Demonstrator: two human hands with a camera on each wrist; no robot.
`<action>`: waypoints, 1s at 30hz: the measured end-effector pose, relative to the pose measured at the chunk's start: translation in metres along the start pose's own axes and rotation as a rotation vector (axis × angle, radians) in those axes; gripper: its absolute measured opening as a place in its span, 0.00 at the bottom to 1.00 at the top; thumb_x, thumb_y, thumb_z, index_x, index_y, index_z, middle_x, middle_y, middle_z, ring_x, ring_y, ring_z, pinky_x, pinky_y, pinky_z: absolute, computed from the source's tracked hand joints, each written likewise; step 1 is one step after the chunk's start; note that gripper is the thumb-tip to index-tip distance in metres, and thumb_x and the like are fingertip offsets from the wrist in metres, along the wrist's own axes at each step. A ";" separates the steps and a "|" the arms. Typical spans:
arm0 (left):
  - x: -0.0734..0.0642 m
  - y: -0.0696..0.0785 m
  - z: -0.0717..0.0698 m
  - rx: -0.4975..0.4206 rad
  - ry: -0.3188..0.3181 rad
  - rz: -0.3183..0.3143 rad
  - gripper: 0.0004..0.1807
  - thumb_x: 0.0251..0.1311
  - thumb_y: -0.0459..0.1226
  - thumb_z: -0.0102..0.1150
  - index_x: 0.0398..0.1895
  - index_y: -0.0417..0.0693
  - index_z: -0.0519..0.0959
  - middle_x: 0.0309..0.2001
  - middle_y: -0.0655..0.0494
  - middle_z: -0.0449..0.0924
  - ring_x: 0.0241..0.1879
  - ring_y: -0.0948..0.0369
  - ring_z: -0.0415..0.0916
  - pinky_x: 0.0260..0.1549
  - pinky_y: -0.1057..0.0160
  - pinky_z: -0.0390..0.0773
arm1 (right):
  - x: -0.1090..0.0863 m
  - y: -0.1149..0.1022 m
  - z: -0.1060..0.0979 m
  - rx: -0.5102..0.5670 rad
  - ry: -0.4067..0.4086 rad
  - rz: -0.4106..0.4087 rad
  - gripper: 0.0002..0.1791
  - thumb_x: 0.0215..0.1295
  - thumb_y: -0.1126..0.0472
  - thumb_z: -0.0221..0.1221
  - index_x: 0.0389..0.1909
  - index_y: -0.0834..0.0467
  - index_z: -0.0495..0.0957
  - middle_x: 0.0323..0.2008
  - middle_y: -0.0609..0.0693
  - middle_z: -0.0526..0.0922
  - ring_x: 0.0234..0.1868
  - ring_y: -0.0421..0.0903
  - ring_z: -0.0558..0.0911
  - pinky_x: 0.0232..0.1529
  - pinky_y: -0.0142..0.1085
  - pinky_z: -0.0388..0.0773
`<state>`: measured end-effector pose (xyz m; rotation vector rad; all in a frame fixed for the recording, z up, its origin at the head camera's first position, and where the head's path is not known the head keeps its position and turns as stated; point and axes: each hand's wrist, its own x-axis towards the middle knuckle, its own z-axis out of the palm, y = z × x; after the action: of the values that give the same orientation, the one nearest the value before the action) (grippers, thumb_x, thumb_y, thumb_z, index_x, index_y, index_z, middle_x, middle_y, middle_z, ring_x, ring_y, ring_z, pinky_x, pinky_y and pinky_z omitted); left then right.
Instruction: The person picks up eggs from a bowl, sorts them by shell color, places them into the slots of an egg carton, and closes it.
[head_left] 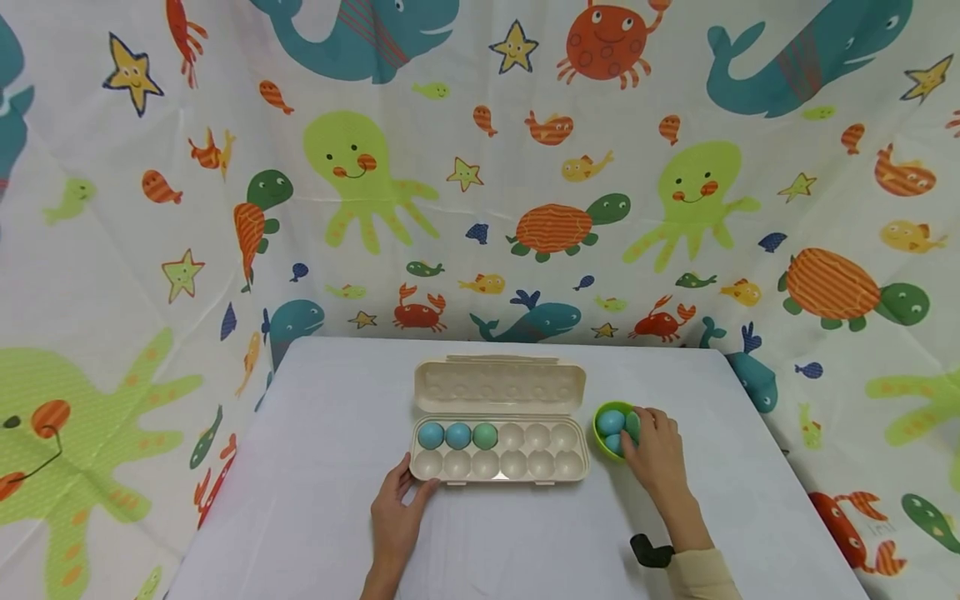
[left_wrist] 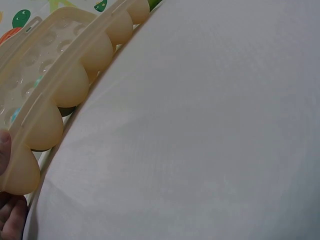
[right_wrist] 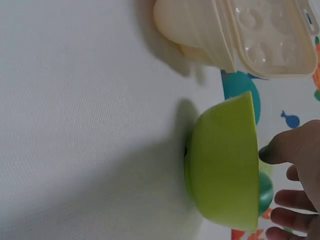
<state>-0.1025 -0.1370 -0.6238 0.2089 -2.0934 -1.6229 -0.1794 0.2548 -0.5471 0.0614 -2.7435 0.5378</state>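
A cream egg carton [head_left: 498,450] stands with its lid raised on the white table. Two blue eggs [head_left: 444,435] and a green egg [head_left: 485,436] sit side by side in its back row, from the left end. My left hand [head_left: 397,508] grips the front left corner, thumb [left_wrist: 4,152] at the rim and the other fingers lower down. At the carton's right stands a lime-green bowl [right_wrist: 225,165] with blue eggs [head_left: 611,422] and a green egg [head_left: 633,426] inside. My right hand [head_left: 656,450] reaches over its right rim, thumb and fingers spread about the green egg.
A white cloth [head_left: 322,417] covers the table. Behind and at both sides hangs a curtain [head_left: 465,275] printed with sea animals. A small black device [head_left: 651,551] is at my right wrist, by the sleeve [head_left: 701,575].
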 end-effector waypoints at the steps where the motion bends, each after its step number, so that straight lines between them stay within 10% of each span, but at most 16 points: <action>1: 0.000 0.000 0.000 0.006 0.001 -0.010 0.35 0.48 0.34 0.78 0.62 0.36 0.76 0.58 0.38 0.81 0.53 0.47 0.84 0.52 0.83 0.77 | 0.000 0.001 0.000 -0.005 -0.015 0.012 0.27 0.61 0.62 0.64 0.58 0.72 0.73 0.54 0.72 0.74 0.54 0.71 0.72 0.48 0.64 0.74; 12: -0.001 0.019 0.001 0.020 0.041 -0.034 0.35 0.45 0.26 0.77 0.59 0.29 0.76 0.56 0.33 0.81 0.51 0.42 0.83 0.52 0.76 0.81 | 0.008 0.002 -0.003 -0.053 -0.092 0.055 0.27 0.64 0.61 0.63 0.59 0.73 0.71 0.54 0.75 0.75 0.54 0.72 0.74 0.48 0.65 0.76; 30: -0.002 0.002 0.002 0.043 0.027 -0.019 0.34 0.47 0.32 0.78 0.61 0.34 0.76 0.56 0.36 0.82 0.51 0.45 0.84 0.51 0.84 0.77 | 0.020 -0.003 -0.009 -0.151 -0.195 0.079 0.22 0.62 0.64 0.66 0.53 0.73 0.75 0.47 0.74 0.77 0.46 0.71 0.77 0.43 0.63 0.81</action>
<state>-0.1018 -0.1339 -0.6230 0.2642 -2.1128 -1.5785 -0.1944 0.2555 -0.5312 -0.0343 -2.9785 0.3603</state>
